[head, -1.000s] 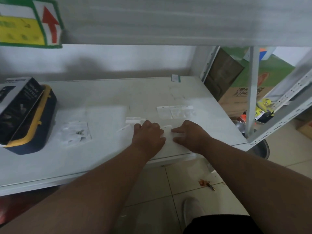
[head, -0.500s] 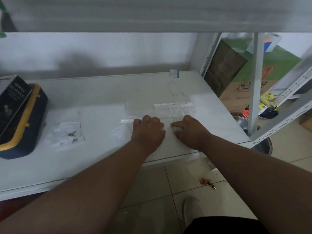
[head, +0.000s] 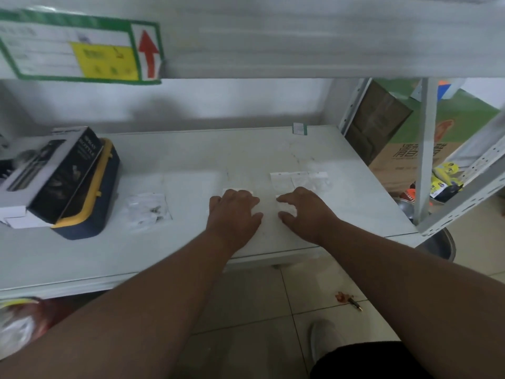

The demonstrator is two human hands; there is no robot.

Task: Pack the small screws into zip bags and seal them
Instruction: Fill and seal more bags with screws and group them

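A small clear zip bag lies flat on the white shelf, and both hands are on it. My left hand has curled fingers over the bag's left end. My right hand pinches the right end between forefinger and thumb. The bag's contents are too blurred to tell. A row of clear zip bags lies just beyond my right hand. Another clear bag with small dark screws lies to the left of my left hand.
A black box rests on a yellow and blue case at the shelf's left. An upper shelf with a green label hangs overhead. A shelf post, cartons and a metal bowl stand to the right.
My hands have moved slightly apart along the bag, leaving a gap between them. The view has tilted up.
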